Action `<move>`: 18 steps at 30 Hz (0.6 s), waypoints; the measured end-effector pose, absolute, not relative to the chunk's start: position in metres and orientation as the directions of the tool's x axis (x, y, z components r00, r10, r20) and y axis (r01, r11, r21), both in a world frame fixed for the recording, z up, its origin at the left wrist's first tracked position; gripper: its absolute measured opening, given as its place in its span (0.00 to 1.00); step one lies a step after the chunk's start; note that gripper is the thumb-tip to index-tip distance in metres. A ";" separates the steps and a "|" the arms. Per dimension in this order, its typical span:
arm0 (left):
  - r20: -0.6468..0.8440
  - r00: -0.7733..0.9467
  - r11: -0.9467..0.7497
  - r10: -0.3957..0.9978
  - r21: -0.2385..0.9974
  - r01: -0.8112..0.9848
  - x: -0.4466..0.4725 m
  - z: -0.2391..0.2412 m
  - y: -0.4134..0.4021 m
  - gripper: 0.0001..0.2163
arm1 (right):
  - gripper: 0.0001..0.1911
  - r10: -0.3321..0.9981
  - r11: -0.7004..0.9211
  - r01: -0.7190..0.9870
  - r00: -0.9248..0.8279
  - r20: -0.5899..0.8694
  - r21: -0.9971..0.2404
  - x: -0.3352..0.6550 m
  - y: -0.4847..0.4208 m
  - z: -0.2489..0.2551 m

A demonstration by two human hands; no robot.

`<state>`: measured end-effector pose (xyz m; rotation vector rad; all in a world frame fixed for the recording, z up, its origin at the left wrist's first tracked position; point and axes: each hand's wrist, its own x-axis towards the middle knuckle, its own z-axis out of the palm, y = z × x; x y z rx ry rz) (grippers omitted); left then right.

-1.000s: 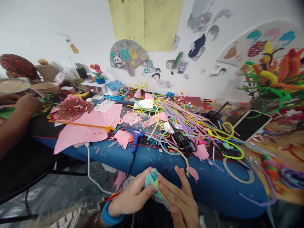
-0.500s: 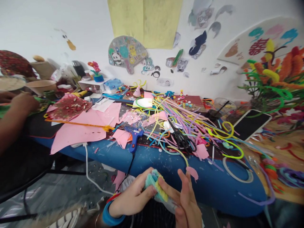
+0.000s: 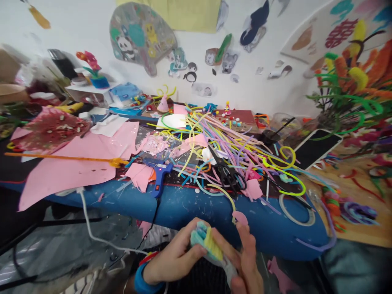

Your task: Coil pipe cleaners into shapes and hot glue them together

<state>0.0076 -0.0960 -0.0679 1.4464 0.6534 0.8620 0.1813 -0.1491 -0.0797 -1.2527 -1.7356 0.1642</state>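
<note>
Just outside blue edge (image 3: 183,209), fluffy bundle (image 3: 211,244)

Teal-and-yellow bundle (image 3: 209,241) partly hidden behind the fingers (image 3: 226,246).

Lone camera on person's head, looking forward and down from near side of table (image 3: 186,210). Left hand (image 3: 180,255) and right hand (image 3: 248,261) close to lens, low in view. Tabletop clutter (image 3: 220,141) lies mid-distance, wall (image 3: 76,20) behind it, up top. Wide view, floor (image 3: 70,241) showing at lower left.
</note>
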 end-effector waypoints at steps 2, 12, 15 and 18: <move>0.225 0.543 -0.133 0.809 0.970 -0.204 0.015 -0.067 -0.092 0.13 | 0.36 0.840 0.397 0.654 0.023 0.542 -0.644 0.185 -0.149 -0.080; 0.393 0.578 -0.322 0.715 0.919 -0.225 0.028 -0.074 -0.062 0.20 | 0.09 0.852 0.500 0.233 0.041 0.523 -0.834 0.191 -0.109 -0.069; 0.338 0.571 -0.339 0.748 0.934 -0.108 0.028 -0.073 -0.059 0.28 | 0.09 0.821 0.550 0.231 0.022 0.570 -0.802 0.200 -0.102 -0.071; 0.505 0.392 -0.550 0.769 0.835 0.003 0.027 -0.072 -0.060 0.29 | 0.11 0.773 0.592 0.342 0.017 0.634 -0.730 0.212 -0.100 -0.076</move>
